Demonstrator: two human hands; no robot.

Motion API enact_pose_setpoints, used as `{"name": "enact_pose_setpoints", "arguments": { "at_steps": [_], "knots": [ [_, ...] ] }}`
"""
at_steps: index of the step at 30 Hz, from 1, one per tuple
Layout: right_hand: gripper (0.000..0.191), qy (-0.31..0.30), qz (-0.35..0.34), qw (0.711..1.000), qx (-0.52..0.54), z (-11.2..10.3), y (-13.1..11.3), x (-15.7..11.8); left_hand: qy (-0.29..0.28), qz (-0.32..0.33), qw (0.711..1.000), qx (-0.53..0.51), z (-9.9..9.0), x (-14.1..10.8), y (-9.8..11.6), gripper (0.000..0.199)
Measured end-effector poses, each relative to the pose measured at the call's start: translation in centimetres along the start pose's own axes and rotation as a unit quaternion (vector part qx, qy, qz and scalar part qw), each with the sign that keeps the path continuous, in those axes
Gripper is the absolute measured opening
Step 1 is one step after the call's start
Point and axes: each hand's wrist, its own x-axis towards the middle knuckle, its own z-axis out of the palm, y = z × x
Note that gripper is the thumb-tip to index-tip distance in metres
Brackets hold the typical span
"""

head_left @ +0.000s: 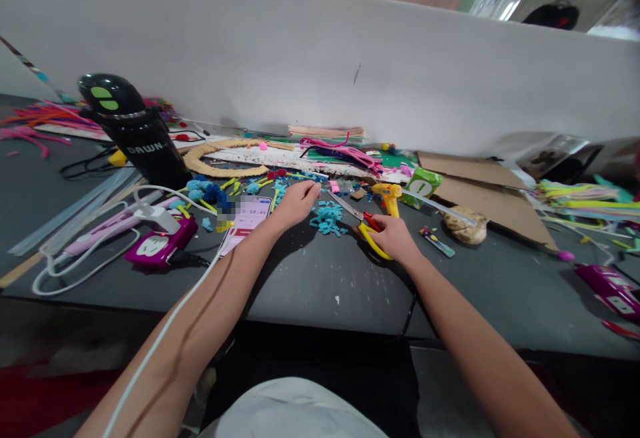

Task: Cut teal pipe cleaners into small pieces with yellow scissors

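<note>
My right hand (394, 238) grips a pair of scissors (371, 235) with yellow and red handles. The blades point up and left, toward the fingertips of my other hand. My left hand (299, 203) is closed in a pinch near the blade tips; whatever sits between its fingers is too small to make out. Below the blades, between both hands, lies a pile of short light-blue cut pieces (330, 218). A phone (249, 221) with a timer on its screen lies beside my left forearm. Just beyond my right hand stands a yellow glue gun (389, 197) with a clear glue stick in it.
A tall black bottle (143, 138) and a purple power strip (163, 241) stand at left, with white cables looping nearby. Behind lie a tan ring (200, 163) and pink pipe cleaners (350, 151). Cardboard (500, 208), a green packet (423, 187) and a pale lump (465, 226) are at right.
</note>
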Motion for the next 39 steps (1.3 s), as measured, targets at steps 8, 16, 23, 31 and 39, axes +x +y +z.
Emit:
{"name": "enact_pose_setpoints", "arguments": {
  "at_steps": [8,16,23,31,39],
  "knots": [
    [0.040,0.006,0.034,0.999,0.039,-0.01,-0.14,-0.22,0.005,0.002,1.000,-0.004,-0.03,0.03,-0.07,0.036],
    [0.043,0.004,0.017,1.000,0.010,0.35,0.35,-0.08,0.006,0.001,1.000,-0.001,0.03,0.00,-0.12,0.037],
    [0.039,0.002,0.014,1.000,-0.011,0.11,0.25,0.11,-0.001,0.009,1.000,0.005,0.00,-0.01,-0.02,0.036],
    [0.045,0.007,0.039,0.999,0.021,-0.05,-0.03,-0.27,0.007,0.005,1.000,-0.002,0.19,0.16,-0.61,0.035],
    [0.041,0.001,0.023,1.000,0.008,0.09,0.06,-0.12,0.010,0.000,1.000,-0.006,0.16,0.11,-0.55,0.033]
  ]
}}
